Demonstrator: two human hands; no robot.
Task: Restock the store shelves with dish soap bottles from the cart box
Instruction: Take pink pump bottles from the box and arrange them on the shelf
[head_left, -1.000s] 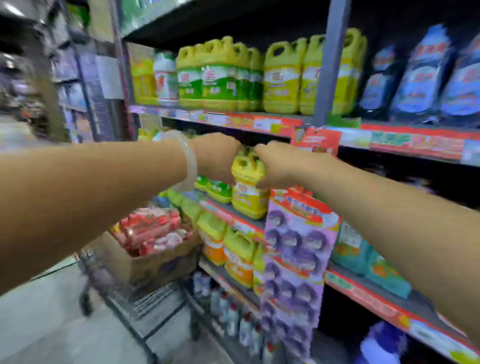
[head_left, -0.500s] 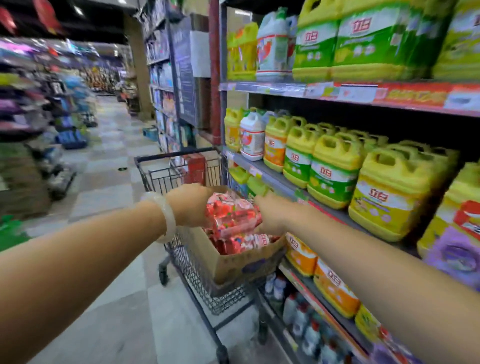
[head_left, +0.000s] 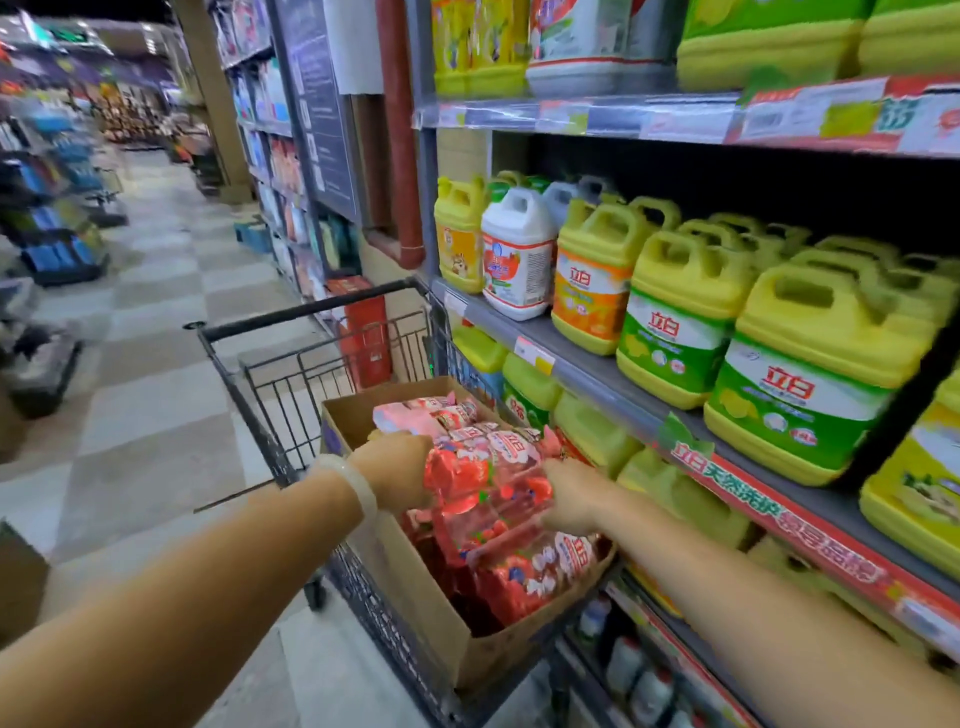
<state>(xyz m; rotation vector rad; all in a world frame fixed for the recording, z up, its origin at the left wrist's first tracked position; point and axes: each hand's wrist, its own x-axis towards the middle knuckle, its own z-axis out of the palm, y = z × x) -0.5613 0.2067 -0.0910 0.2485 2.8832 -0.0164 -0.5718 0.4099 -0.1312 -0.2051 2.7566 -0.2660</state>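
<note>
Gripping, seemingly, a red soap pack (head_left: 488, 478) between left hand (head_left: 397, 470) and right hand (head_left: 569, 499).

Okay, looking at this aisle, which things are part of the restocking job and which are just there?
Job:
red soap pack
cardboard box
cart
left hand
right hand
shelf

Just there:
yellow jugs
white jug
red bin

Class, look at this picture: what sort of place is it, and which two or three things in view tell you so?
Most likely a supermarket aisle: shelves stocked with dish soap jugs, price labels along the shelf edges, and a shopping cart holding a cardboard box.
</note>
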